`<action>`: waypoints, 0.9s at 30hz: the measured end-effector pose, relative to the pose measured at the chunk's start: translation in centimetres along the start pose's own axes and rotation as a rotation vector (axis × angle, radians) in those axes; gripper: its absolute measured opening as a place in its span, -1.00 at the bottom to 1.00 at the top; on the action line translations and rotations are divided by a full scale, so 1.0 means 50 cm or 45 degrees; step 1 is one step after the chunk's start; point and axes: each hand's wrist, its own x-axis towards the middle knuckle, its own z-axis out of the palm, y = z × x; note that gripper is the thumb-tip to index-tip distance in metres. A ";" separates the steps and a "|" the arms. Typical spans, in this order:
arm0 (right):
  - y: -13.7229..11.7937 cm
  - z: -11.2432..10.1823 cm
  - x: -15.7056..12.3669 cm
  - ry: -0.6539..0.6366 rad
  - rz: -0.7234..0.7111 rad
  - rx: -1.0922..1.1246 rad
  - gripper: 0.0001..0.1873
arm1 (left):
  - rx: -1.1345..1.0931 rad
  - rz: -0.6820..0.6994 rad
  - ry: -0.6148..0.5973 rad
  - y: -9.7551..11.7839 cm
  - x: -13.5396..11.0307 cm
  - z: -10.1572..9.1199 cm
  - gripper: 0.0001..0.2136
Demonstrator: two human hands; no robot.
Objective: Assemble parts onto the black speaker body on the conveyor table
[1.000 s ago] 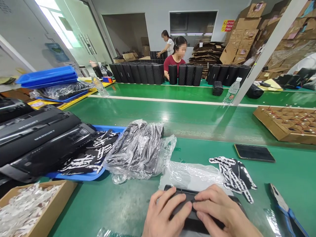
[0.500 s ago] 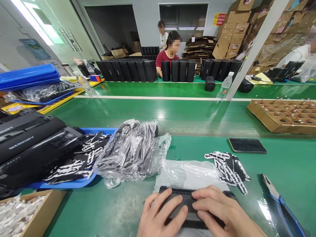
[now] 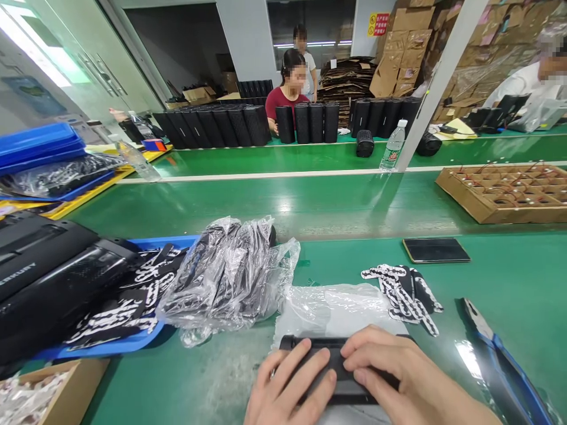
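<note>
The table (image 3: 509, 277) is green. The tray (image 3: 133, 342) is blue, and the straps (image 3: 401, 292) are patterned black and white.

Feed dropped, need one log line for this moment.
left hand on black part | right hand pressing same part | clear bag behind | pliers right

Black part (image 3: 336, 369) mostly under hands
</note>
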 end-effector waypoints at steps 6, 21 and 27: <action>0.009 0.008 -0.013 0.029 -0.053 0.061 -0.72 | 0.021 0.059 -0.037 -0.007 0.013 -0.003 -0.65; -0.004 -0.002 -0.027 0.126 -0.146 -0.046 -0.61 | -0.034 0.002 -0.121 -0.007 0.016 -0.010 -0.64; 0.001 -0.013 -0.046 0.174 0.069 0.195 -0.76 | -0.025 0.205 -0.158 -0.017 0.009 -0.009 -0.59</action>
